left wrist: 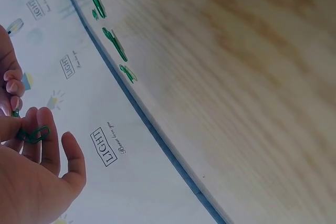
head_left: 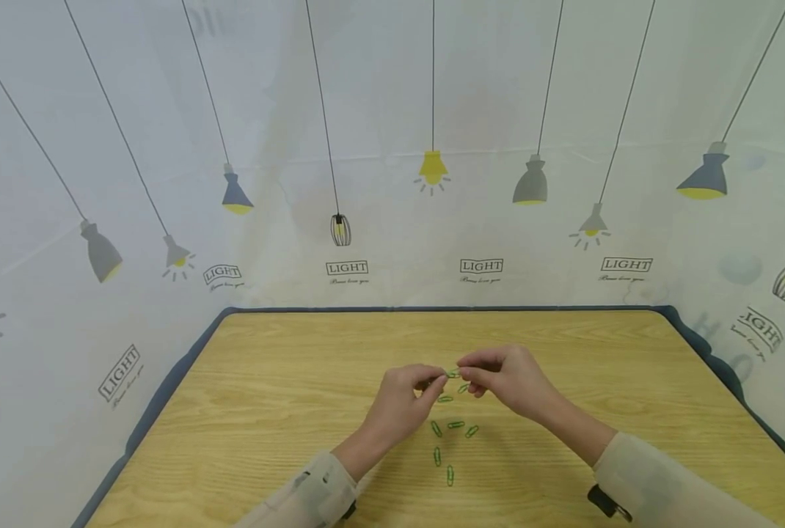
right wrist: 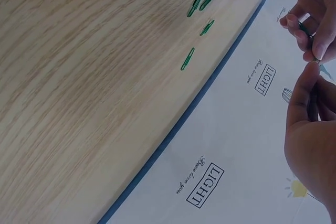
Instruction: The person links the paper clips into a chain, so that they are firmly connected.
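Observation:
Over the table, both hands meet at fingertip height around small green wire paper clips. My left hand (head_left: 402,407) pinches a green paper clip (left wrist: 37,136), whose looped end shows against its fingers in the left wrist view. My right hand (head_left: 508,378) pinches a green paper clip (head_left: 454,374) from the other side, thumb against forefinger. The fingertips of the two hands nearly meet in the right wrist view. Fingers cover much of the held wire, and I cannot tell whether the clips are linked.
Several loose green paper clips (head_left: 455,424) lie scattered on the wooden table (head_left: 267,425) below and in front of the hands. A blue edge (head_left: 392,309) borders the tabletop. White cloth walls (head_left: 392,88) printed with lamps rise behind it and at both sides.

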`<state>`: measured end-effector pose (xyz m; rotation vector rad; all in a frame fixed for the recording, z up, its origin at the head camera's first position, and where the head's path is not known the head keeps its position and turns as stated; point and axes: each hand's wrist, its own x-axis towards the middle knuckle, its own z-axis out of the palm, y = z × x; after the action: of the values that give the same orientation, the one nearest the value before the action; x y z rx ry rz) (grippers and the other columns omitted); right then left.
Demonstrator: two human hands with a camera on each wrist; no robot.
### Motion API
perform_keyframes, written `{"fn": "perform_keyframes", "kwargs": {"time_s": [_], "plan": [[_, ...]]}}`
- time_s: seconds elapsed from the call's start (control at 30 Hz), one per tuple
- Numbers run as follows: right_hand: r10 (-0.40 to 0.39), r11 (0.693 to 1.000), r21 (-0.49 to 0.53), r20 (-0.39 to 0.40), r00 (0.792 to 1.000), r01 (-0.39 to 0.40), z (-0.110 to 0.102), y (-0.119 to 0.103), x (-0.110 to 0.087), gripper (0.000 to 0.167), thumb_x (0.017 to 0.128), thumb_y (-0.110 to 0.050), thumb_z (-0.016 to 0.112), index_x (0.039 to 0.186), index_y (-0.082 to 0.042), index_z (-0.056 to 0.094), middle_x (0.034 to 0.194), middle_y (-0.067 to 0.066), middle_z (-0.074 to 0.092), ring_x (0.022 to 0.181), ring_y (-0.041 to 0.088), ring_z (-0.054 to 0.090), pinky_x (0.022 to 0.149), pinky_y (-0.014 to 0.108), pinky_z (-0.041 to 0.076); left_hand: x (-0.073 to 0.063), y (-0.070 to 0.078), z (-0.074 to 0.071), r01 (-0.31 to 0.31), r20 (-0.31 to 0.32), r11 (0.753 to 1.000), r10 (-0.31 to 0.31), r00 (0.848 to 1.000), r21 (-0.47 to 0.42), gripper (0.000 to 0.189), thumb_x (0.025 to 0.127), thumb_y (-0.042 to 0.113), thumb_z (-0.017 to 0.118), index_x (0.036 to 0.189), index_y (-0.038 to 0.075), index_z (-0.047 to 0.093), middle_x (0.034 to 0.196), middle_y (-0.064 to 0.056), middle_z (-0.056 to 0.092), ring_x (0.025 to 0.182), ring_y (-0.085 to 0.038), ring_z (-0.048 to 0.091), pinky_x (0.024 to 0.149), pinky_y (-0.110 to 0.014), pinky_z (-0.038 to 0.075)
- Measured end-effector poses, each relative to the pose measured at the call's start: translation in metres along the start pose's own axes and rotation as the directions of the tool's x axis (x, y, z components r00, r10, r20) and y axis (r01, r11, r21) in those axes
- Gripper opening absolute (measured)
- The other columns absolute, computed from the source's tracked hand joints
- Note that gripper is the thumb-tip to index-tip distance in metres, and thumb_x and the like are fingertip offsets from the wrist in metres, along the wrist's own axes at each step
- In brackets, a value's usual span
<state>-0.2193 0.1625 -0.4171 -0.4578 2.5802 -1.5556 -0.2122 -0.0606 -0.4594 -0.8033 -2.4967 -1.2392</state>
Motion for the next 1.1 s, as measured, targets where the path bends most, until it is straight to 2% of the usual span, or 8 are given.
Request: {"fn": "perform_keyframes", "kwargs": {"time_s": [0.1,0.23,0.43,0.5,0.63,0.8,0.97,1.1], "plan": [[-0.001,1.000,0.005,-0.006,1.000,0.001,0.000,0.000,-0.001,0.019,0.103,-0.011,0.071,0.115,0.001,0.079,0.094,0.009,0.080,0.081,0.028,0.077,0.070,0.027,0.064,-0.001,0.000,0.000,0.001,-0.015,1.000,-0.001,1.000,-0.007,0.021,0.108,0.020,0.065,0.118,0.010,0.080,0.108,-0.006,0.082,0.093,-0.011,0.077,0.085,-0.025,0.063],[-0.007,1.000,0.011,-0.006,1.000,0.007,0.002,0.002,-0.001,0.019,0.103,-0.010,0.071,0.114,0.002,0.078,0.092,0.009,0.080,0.079,0.023,0.076,0.070,0.027,0.064,-0.003,0.001,-0.001,0.012,-0.037,1.000,-0.012,0.999,-0.018,0.021,0.108,0.020,0.065,0.117,0.010,0.080,0.109,-0.005,0.082,0.094,-0.012,0.078,0.086,-0.027,0.063],[-0.015,1.000,0.002,-0.017,1.000,0.015,0.000,0.004,-0.001,0.020,0.103,-0.010,0.070,0.116,0.003,0.077,0.091,0.008,0.079,0.078,0.017,0.075,0.070,0.026,0.064,-0.001,-0.002,-0.002,0.034,-0.068,0.998,-0.037,0.997,-0.048,0.018,0.108,0.019,0.066,0.113,0.011,0.081,0.102,-0.002,0.082,0.089,-0.010,0.077,0.083,-0.026,0.063],[-0.021,1.000,0.001,-0.023,1.000,0.021,-0.001,0.004,-0.002,0.018,0.103,-0.010,0.070,0.115,0.002,0.078,0.091,0.008,0.079,0.078,0.017,0.075,0.071,0.026,0.063,0.000,-0.003,-0.001,0.041,-0.049,0.996,-0.044,0.998,-0.076,0.017,0.108,0.019,0.065,0.112,0.011,0.080,0.100,-0.003,0.082,0.087,-0.010,0.077,0.081,-0.024,0.063],[-0.033,0.999,0.011,-0.040,0.999,0.034,-0.004,0.001,-0.004,0.015,0.103,-0.010,0.070,0.113,0.000,0.077,0.092,0.009,0.078,0.081,0.018,0.075,0.073,0.026,0.063,0.002,-0.002,0.002,0.084,0.039,0.983,-0.078,0.996,-0.162,0.018,0.108,0.018,0.064,0.117,0.010,0.077,0.099,-0.007,0.081,0.084,-0.015,0.076,0.076,-0.022,0.061],[-0.055,0.998,0.024,-0.055,0.997,0.057,-0.004,-0.004,-0.006,0.014,0.103,-0.009,0.070,0.112,0.000,0.077,0.095,0.010,0.079,0.085,0.021,0.077,0.075,0.024,0.063,0.001,-0.002,0.003,0.163,0.145,0.958,-0.131,0.981,-0.237,0.024,0.108,0.021,0.064,0.128,0.009,0.072,0.103,-0.008,0.081,0.086,-0.011,0.075,0.078,-0.022,0.060],[-0.107,0.993,0.033,-0.043,0.993,0.109,-0.003,-0.007,-0.006,0.014,0.102,-0.009,0.071,0.112,-0.001,0.076,0.098,0.016,0.079,0.087,0.026,0.078,0.076,0.024,0.064,0.003,-0.001,0.002,0.211,0.191,0.930,-0.158,0.969,-0.302,0.031,0.108,0.027,0.066,0.135,0.013,0.068,0.108,-0.006,0.080,0.092,-0.009,0.075,0.083,-0.023,0.060],[-0.142,0.988,0.050,-0.020,0.990,0.143,-0.001,-0.008,-0.006,0.013,0.102,-0.008,0.072,0.111,-0.001,0.077,0.098,0.016,0.079,0.085,0.024,0.078,0.074,0.026,0.064,0.006,0.003,0.000,0.218,0.191,0.911,-0.159,0.969,-0.350,0.032,0.109,0.030,0.064,0.137,0.016,0.066,0.109,-0.008,0.079,0.093,-0.010,0.075,0.083,-0.024,0.060]]}}
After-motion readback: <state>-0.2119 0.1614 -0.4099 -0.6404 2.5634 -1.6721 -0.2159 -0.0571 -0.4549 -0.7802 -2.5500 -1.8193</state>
